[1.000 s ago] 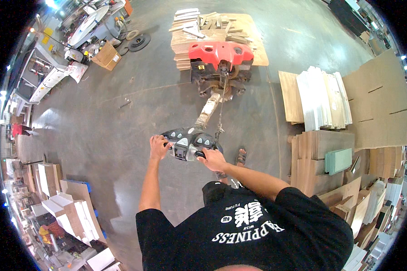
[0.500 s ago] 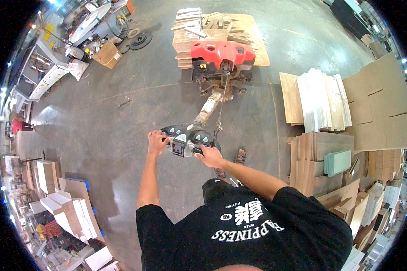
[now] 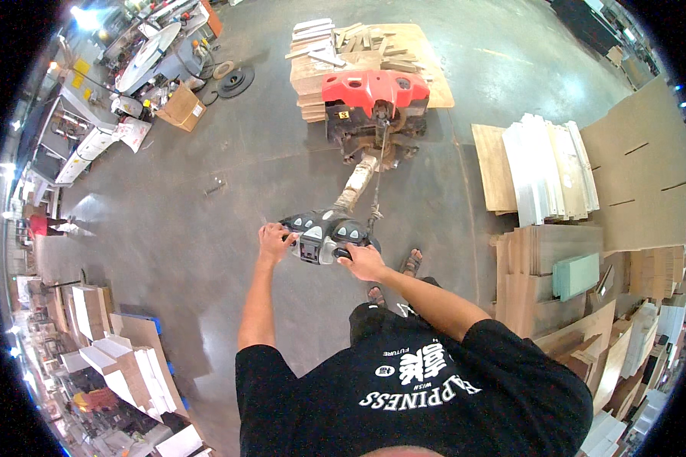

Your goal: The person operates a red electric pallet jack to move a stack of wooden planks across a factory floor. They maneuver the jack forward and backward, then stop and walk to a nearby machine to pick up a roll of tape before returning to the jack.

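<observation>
Fingers of left hand (image 3: 271,244), right hand (image 3: 367,263) curled around pallet-truck tiller head (image 3: 328,230); likely steering step; next move calls for even grip.

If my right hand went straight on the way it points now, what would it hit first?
Your right hand would most likely meet the rounded black and grey control handle first; its fingers already grip the right side, though depth is hard to judge.

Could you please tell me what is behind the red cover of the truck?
Behind the red cover, stacked boards and loose wooden strips can be seen, with a tan sheet showing at the right. Whatever lies low, directly behind the cover, is hidden.
</observation>
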A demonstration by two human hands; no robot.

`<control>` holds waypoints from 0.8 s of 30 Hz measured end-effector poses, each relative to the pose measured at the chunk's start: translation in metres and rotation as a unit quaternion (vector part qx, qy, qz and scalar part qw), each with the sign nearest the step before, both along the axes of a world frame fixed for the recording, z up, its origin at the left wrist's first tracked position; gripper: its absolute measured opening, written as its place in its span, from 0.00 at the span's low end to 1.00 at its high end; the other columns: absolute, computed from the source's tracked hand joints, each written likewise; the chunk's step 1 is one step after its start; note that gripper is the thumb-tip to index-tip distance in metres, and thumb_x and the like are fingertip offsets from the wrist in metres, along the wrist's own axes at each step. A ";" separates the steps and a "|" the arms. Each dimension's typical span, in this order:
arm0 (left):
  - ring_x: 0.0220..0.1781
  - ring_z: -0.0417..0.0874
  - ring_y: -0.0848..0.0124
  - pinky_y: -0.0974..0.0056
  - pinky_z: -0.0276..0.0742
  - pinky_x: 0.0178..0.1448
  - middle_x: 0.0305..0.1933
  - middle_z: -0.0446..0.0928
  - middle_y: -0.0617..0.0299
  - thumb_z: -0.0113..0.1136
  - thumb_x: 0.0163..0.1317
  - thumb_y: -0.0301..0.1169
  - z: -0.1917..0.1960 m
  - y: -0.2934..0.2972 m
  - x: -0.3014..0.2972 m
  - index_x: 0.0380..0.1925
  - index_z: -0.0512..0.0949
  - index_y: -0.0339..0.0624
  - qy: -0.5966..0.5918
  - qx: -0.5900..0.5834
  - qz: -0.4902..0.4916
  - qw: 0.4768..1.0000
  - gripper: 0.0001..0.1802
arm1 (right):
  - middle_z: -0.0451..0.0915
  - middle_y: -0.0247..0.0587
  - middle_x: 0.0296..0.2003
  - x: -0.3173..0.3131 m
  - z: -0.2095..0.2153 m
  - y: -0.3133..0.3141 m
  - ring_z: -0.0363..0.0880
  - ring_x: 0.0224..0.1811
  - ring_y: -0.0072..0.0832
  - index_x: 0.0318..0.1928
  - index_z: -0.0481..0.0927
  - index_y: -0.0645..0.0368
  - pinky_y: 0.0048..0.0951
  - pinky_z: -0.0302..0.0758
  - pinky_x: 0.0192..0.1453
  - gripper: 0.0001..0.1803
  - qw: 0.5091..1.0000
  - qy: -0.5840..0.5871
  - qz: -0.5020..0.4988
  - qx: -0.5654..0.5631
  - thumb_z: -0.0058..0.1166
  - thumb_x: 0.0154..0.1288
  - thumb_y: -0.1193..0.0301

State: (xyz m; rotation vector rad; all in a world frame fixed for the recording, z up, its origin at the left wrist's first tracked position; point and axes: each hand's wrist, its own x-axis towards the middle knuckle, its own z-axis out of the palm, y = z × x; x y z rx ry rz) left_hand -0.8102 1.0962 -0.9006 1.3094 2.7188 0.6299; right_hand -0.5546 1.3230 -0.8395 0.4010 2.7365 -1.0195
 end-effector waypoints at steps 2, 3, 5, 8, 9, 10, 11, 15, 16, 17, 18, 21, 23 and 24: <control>0.61 0.76 0.57 0.46 0.59 0.71 0.46 0.82 0.61 0.55 0.66 0.66 0.003 -0.002 -0.006 0.33 0.90 0.48 0.007 -0.010 0.000 1.000 0.33 | 0.86 0.55 0.45 -0.007 0.000 -0.001 0.84 0.52 0.55 0.53 0.78 0.61 0.54 0.72 0.59 0.27 1.000 -0.007 -0.003 -0.017 0.50 0.76 0.47; 0.61 0.75 0.58 0.46 0.59 0.72 0.46 0.82 0.61 0.56 0.66 0.64 0.005 -0.004 -0.009 0.33 0.90 0.48 0.008 -0.020 0.001 1.000 0.32 | 0.86 0.56 0.44 -0.010 0.000 -0.003 0.84 0.52 0.55 0.54 0.77 0.61 0.54 0.72 0.59 0.28 1.000 -0.008 0.003 -0.016 0.50 0.77 0.47; 0.61 0.75 0.59 0.47 0.59 0.72 0.46 0.82 0.62 0.58 0.66 0.63 0.013 0.000 -0.012 0.33 0.90 0.47 -0.006 -0.038 -0.001 0.999 0.30 | 0.87 0.57 0.42 -0.016 0.000 -0.001 0.85 0.51 0.55 0.54 0.77 0.61 0.54 0.72 0.59 0.28 1.000 -0.014 0.010 -0.011 0.48 0.77 0.46; 0.61 0.76 0.58 0.48 0.60 0.70 0.47 0.83 0.61 0.57 0.67 0.61 0.019 0.006 -0.009 0.33 0.90 0.47 -0.021 -0.058 -0.011 0.998 0.29 | 0.87 0.57 0.41 -0.012 -0.017 -0.002 0.85 0.49 0.54 0.52 0.78 0.60 0.53 0.72 0.58 0.27 1.000 0.020 -0.001 0.012 0.49 0.77 0.46; 0.61 0.76 0.58 0.48 0.60 0.70 0.47 0.83 0.61 0.57 0.68 0.61 0.018 0.002 -0.012 0.34 0.90 0.47 -0.014 -0.058 -0.012 0.998 0.29 | 0.87 0.56 0.40 -0.014 -0.019 -0.003 0.86 0.49 0.54 0.52 0.78 0.60 0.53 0.72 0.58 0.27 1.000 0.024 -0.001 0.009 0.49 0.77 0.46; 0.61 0.76 0.58 0.48 0.60 0.70 0.48 0.83 0.61 0.57 0.68 0.60 0.018 -0.004 -0.013 0.34 0.90 0.47 -0.010 -0.062 -0.014 0.998 0.29 | 0.87 0.56 0.40 -0.015 -0.016 -0.007 0.86 0.49 0.54 0.51 0.78 0.60 0.53 0.72 0.58 0.27 1.000 0.026 -0.001 0.001 0.49 0.77 0.46; 0.61 0.76 0.58 0.48 0.60 0.70 0.48 0.83 0.61 0.56 0.69 0.60 0.018 -0.007 -0.015 0.35 0.90 0.47 -0.005 -0.066 -0.017 0.998 0.29 | 0.87 0.56 0.40 -0.016 -0.013 -0.010 0.86 0.48 0.53 0.50 0.78 0.60 0.53 0.72 0.58 0.27 1.000 0.028 -0.001 -0.007 0.50 0.77 0.46; 0.61 0.76 0.58 0.47 0.60 0.71 0.50 0.84 0.60 0.54 0.71 0.58 0.015 -0.015 -0.017 0.40 0.90 0.47 0.016 -0.040 -0.009 0.999 0.28 | 0.87 0.55 0.42 -0.021 0.000 -0.017 0.85 0.50 0.52 0.50 0.78 0.60 0.53 0.72 0.59 0.27 0.999 0.033 -0.013 0.000 0.51 0.76 0.46; 0.61 0.76 0.58 0.47 0.60 0.71 0.51 0.84 0.60 0.53 0.71 0.58 0.015 -0.017 -0.016 0.41 0.90 0.47 0.011 -0.056 -0.015 0.998 0.28 | 0.87 0.54 0.44 -0.019 -0.001 -0.018 0.85 0.52 0.52 0.51 0.78 0.61 0.53 0.72 0.60 0.27 1.000 0.015 -0.010 -0.010 0.51 0.76 0.46; 0.62 0.76 0.58 0.47 0.60 0.72 0.52 0.84 0.60 0.53 0.72 0.58 0.015 -0.018 -0.016 0.42 0.90 0.47 0.007 -0.072 -0.021 0.997 0.28 | 0.87 0.53 0.46 -0.018 -0.002 -0.019 0.84 0.53 0.52 0.52 0.78 0.61 0.54 0.72 0.61 0.27 1.000 -0.003 -0.007 -0.021 0.51 0.76 0.46; 0.62 0.76 0.57 0.47 0.59 0.72 0.52 0.83 0.60 0.52 0.72 0.58 0.015 -0.019 -0.017 0.43 0.90 0.47 0.005 -0.064 -0.018 0.998 0.29 | 0.87 0.53 0.44 -0.019 -0.003 -0.020 0.85 0.51 0.52 0.51 0.78 0.61 0.54 0.72 0.60 0.27 1.000 0.012 -0.010 -0.016 0.51 0.76 0.46; 0.63 0.76 0.56 0.47 0.59 0.73 0.54 0.83 0.60 0.49 0.73 0.59 0.016 -0.019 -0.023 0.44 0.89 0.45 0.011 -0.045 -0.013 0.999 0.31 | 0.87 0.54 0.40 -0.025 -0.005 -0.021 0.86 0.48 0.53 0.49 0.79 0.61 0.54 0.72 0.59 0.27 0.999 0.037 -0.016 -0.005 0.52 0.76 0.47; 0.64 0.75 0.56 0.47 0.58 0.73 0.54 0.83 0.59 0.47 0.74 0.60 0.015 -0.018 -0.032 0.45 0.89 0.45 0.034 -0.040 -0.007 0.999 0.32 | 0.87 0.54 0.40 -0.033 -0.003 -0.023 0.86 0.48 0.53 0.50 0.79 0.61 0.54 0.72 0.59 0.26 0.999 0.030 -0.011 -0.006 0.52 0.75 0.47; 0.64 0.75 0.56 0.46 0.58 0.73 0.54 0.83 0.59 0.47 0.74 0.60 0.014 -0.022 -0.034 0.45 0.89 0.45 0.032 -0.051 -0.006 0.998 0.32 | 0.87 0.54 0.40 -0.036 -0.002 -0.024 0.86 0.48 0.53 0.50 0.79 0.61 0.54 0.72 0.59 0.26 1.000 0.026 -0.008 -0.006 0.52 0.75 0.47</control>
